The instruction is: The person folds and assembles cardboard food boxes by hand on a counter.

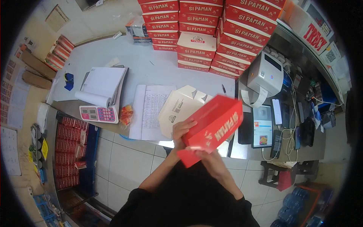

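Note:
A red cardboard box (214, 122) with printed lettering is tilted in front of my body, above the table's front edge. My left hand (181, 133) grips its left side, fingers laid over the red panel. At the near end, beside a loose red flap (189, 159), my right hand (208, 157) holds the carton; its fingertips are partly hidden and blurred. Under and behind the box lies a flat white carton blank (178, 106) with its printed face up. It overlaps a paper sheet with a printed table (154, 107).
Stacks of red-and-white boxes (197, 46) stand at the back. On the left are a digital scale (97, 113) bearing papers, and a blue tape dispenser (69, 81). A label printer (265, 73), tablet (262, 126), phones and tangled cables (290, 124) occupy the right counter.

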`<state>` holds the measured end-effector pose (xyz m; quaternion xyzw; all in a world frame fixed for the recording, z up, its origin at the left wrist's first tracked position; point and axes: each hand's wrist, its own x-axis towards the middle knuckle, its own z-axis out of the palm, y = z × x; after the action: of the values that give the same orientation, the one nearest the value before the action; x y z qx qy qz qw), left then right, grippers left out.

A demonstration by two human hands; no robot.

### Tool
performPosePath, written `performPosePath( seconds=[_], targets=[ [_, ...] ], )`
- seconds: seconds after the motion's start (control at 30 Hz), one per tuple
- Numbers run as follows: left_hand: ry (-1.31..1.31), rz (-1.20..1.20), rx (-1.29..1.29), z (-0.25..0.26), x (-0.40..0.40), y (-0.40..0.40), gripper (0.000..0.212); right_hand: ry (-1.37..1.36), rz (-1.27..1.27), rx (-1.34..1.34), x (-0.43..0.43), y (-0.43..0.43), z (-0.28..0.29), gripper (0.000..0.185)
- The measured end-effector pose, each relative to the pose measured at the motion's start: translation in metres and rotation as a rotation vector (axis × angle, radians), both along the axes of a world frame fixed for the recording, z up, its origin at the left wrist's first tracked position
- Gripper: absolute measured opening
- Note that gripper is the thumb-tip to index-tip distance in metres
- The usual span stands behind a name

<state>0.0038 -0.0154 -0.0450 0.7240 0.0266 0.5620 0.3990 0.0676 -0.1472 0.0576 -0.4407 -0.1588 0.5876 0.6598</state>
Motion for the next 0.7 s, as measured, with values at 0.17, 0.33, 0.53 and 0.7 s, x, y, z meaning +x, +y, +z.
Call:
performPosePath(
  seconds=[0.17, 0.33, 0.53, 0.7],
  targets=[
    [0.287, 0.381, -0.036, 0.01, -0.007, -0.022, 0.064, -0.606, -0.106, 0.055, -0.013, 0.005, -0.003, 0.048],
    [0.575, -0.271, -0.326, 0.052, -0.024, -0.002, 0.078, -0.497, -0.382, 0.06, 0.022, 0.011, -0.01, 0.03],
    [0.438, -0.015, -0.198, 0.043, -0.014, -0.009, 0.062, -0.569, -0.449, 0.09, 0.032, 0.016, -0.009, 0.018],
    [0.364, 0.153, -0.145, 0.042, -0.019, -0.015, 0.047, -1.269, -0.602, 0.054, 0.056, 0.013, -0.004, 0.021]
  ],
)
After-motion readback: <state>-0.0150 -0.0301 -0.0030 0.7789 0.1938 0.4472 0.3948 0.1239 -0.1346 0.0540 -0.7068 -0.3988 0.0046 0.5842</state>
